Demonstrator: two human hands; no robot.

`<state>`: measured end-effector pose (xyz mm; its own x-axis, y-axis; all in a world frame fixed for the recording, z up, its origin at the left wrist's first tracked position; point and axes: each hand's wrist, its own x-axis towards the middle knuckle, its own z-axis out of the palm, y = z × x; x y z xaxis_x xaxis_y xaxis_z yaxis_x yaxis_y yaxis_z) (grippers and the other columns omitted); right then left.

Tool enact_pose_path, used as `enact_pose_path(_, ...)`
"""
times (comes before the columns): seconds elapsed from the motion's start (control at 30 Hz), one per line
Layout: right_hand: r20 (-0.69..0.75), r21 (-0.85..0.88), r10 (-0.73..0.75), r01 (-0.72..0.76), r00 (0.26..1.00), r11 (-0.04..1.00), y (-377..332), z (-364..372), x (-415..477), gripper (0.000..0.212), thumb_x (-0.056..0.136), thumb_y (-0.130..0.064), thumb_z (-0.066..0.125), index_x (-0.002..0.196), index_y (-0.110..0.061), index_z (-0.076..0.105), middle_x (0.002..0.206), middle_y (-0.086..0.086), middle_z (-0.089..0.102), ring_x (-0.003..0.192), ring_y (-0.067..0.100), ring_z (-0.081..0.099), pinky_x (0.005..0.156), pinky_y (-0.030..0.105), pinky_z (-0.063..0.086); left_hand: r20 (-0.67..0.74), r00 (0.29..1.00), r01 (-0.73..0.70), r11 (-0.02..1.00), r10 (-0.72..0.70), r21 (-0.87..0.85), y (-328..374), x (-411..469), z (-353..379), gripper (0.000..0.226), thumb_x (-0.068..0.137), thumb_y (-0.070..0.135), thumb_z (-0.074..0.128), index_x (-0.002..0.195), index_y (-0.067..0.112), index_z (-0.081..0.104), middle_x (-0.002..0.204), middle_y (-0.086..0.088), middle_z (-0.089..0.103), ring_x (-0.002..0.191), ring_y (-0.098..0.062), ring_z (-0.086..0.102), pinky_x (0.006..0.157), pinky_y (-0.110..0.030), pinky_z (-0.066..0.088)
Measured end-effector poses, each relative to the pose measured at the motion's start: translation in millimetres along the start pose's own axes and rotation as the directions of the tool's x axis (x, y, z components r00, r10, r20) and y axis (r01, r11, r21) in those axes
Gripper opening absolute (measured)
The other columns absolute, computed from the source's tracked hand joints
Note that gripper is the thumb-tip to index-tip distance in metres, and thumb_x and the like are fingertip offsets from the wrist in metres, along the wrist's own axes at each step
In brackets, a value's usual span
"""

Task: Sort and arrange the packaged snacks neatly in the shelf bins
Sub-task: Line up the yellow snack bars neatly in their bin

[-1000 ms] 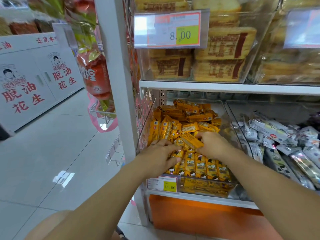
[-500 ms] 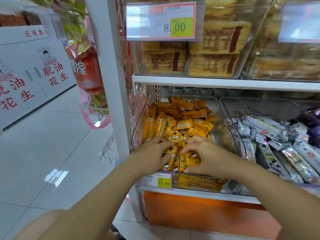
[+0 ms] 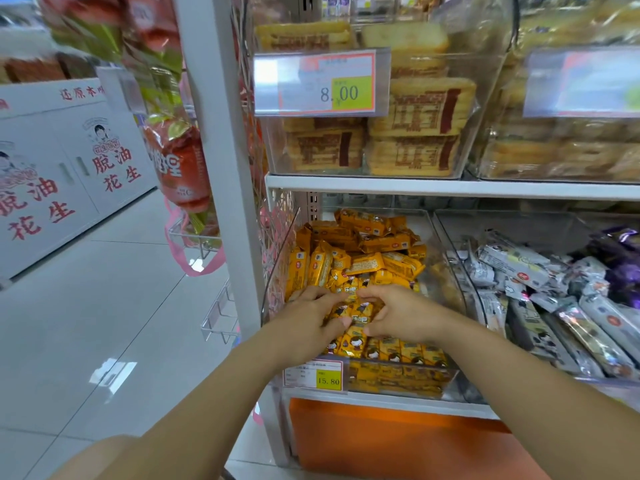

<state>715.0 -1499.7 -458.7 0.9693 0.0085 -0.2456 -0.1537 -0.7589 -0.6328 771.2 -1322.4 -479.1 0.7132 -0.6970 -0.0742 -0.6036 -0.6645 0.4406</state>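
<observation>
left hand (image 3: 310, 317): curled round yellow packs (image 3: 360, 311) at the bin (image 3: 289, 244) front
right hand (image 3: 401, 313): same packs pinched, fingertips tucked out of sight
bin: sat on lower shelf (image 3: 398, 400), front rows partly blocked by price tag (image 3: 313, 374)

A shop: clear shelf bins (image 3: 446, 271) of packaged snacks (image 3: 367, 242) carry price tags (image 3: 322, 83) marked 8.00 and 15.80.
</observation>
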Motion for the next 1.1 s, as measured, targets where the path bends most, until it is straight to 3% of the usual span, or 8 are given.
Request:
enact_pose_path(0.13,0.052,0.086,-0.022,0.018,0.998,0.996,2.2,-13.7,7.1,0.075,0.081,-0.016,0.073,0.144,-0.024,0.033,0.143,-0.002,0.045,0.111,0.015,0.055,0.092,0.028,0.046,0.083,0.996,-0.026,0.997,0.020,0.075,3.8,-4.8,0.7,0.051,0.096,0.049,0.041,0.145,0.041,0.027,0.158,0.010,0.009,0.145,-0.018,-0.005,0.116,-0.042,0.003)
enact_pose_path(0.23,-0.096,0.109,-0.048,0.059,0.994,0.992,-6.5,-25.0,21.5,0.062,0.085,-0.020,0.069,0.140,-0.026,0.040,0.139,-0.002,0.048,0.112,0.011,0.052,0.086,0.024,0.045,0.096,0.995,-0.019,0.999,0.017,0.029,3.8,-5.2,-1.6,0.051,0.096,0.047,0.045,0.144,0.041,0.031,0.158,0.009,0.011,0.146,-0.017,-0.005,0.116,-0.038,0.003)
enact_pose_path(0.4,-0.198,0.093,-0.112,0.132,0.974,0.987,-35.7,-12.4,66.6,0.069,0.087,-0.029,0.066,0.145,-0.017,0.031,0.149,0.004,0.036,0.134,0.017,0.037,0.102,0.025,0.033,0.085,0.996,-0.022,0.999,0.018,0.040,1.6,-7.3,1.4,0.051,0.096,0.049,0.043,0.144,0.042,0.030,0.159,0.008,0.011,0.146,-0.017,-0.005,0.115,-0.038,0.003)
enact_pose_path(0.57,-0.186,0.155,0.007,0.022,0.983,0.988,-58.6,2.0,101.3,0.087,0.075,-0.044,0.075,0.144,-0.017,0.029,0.139,0.002,0.044,0.109,0.019,0.052,0.085,0.033,0.053,0.075,0.997,-0.034,0.996,0.028,0.079,1.0,-5.9,1.3,0.051,0.096,0.048,0.042,0.145,0.040,0.030,0.158,0.005,0.013,0.145,-0.018,-0.003,0.115,-0.037,0.005)
enact_pose_path(0.73,-0.243,0.175,0.108,-0.066,0.964,0.982,-59.2,7.7,122.0,0.098,0.070,-0.041,0.080,0.144,-0.009,0.025,0.141,0.009,0.043,0.126,0.026,0.045,0.091,0.029,0.041,0.066,0.997,-0.033,0.996,0.027,0.084,-1.4,-5.2,4.0,0.051,0.095,0.049,0.043,0.144,0.042,0.030,0.158,0.007,0.013,0.145,-0.017,-0.003,0.115,-0.038,0.005)
enact_pose_path(0.83,-0.174,0.214,0.145,-0.106,0.974,0.971,-57.6,7.6,124.9,0.086,0.068,-0.037,0.082,0.136,-0.006,0.039,0.129,0.009,0.053,0.112,0.025,0.056,0.074,0.029,0.050,0.068,0.997,-0.033,0.996,0.028,0.077,-2.1,-5.1,3.7,0.051,0.096,0.049,0.043,0.145,0.043,0.029,0.158,0.007,0.012,0.145,-0.016,-0.004,0.115,-0.040,0.006)
enact_pose_path(1.0,-0.198,0.311,0.157,-0.090,0.968,0.946,-46.7,8.6,127.4,0.065,0.061,-0.034,0.087,0.113,-0.011,0.057,0.107,0.001,0.062,0.099,0.018,0.058,0.075,0.027,0.048,0.083,0.996,-0.038,0.998,0.033,0.056,-2.4,-4.8,3.7,0.051,0.096,0.049,0.042,0.145,0.042,0.029,0.158,0.007,0.010,0.145,-0.016,-0.006,0.115,-0.039,0.005)
enact_pose_path(1.1,-0.191,0.358,0.164,-0.087,0.968,0.930,-44.9,10.6,123.3,0.065,0.060,-0.035,0.087,0.115,-0.012,0.061,0.109,0.003,0.065,0.101,0.019,0.060,0.085,0.030,0.050,0.082,0.996,-0.041,0.997,0.036,0.058,-2.7,-5.0,4.5,0.051,0.096,0.049,0.042,0.145,0.042,0.028,0.159,0.007,0.010,0.145,-0.016,-0.007,0.116,-0.041,0.004)
